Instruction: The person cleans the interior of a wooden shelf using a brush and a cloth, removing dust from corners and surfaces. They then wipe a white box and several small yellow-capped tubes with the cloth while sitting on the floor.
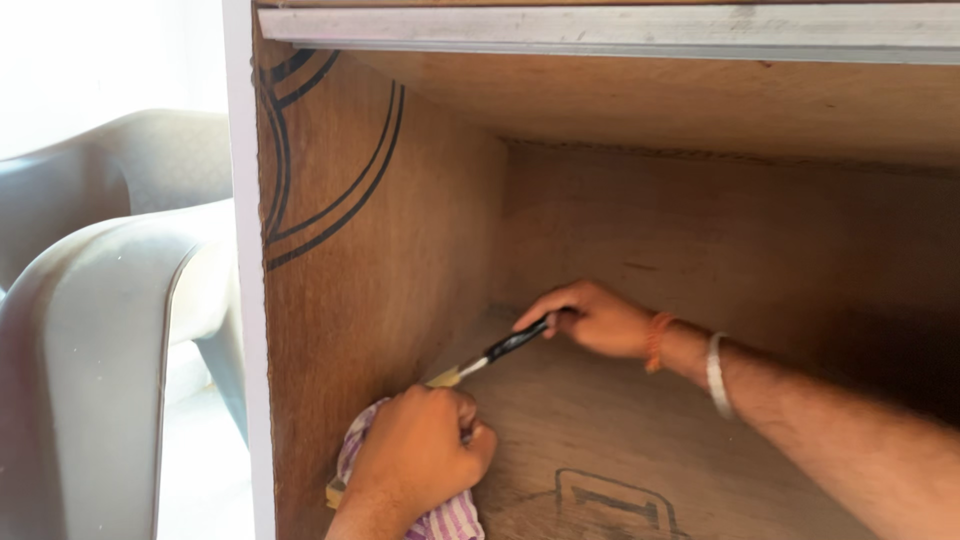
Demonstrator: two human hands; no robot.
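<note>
Both hands are inside an open plywood cabinet (pixel 380 250). My right hand (pixel 592 316) reaches in from the right and grips the black handle of a small putty knife (pixel 497 349), its blade tip down at the joint where the left side panel meets the floor panel. My left hand (pixel 418 455) is closed around a striped pink and white cloth (pixel 452 518), pressed low against the left panel near the front edge, just below the knife tip. An orange thread band and a white bangle sit on my right wrist.
The cabinet has a white front edge strip (pixel 245 300) and a metal rail (pixel 600 30) along the top. The floor panel (pixel 640 450) carries a printed mark. Grey plastic chairs (pixel 90 330) stand outside to the left.
</note>
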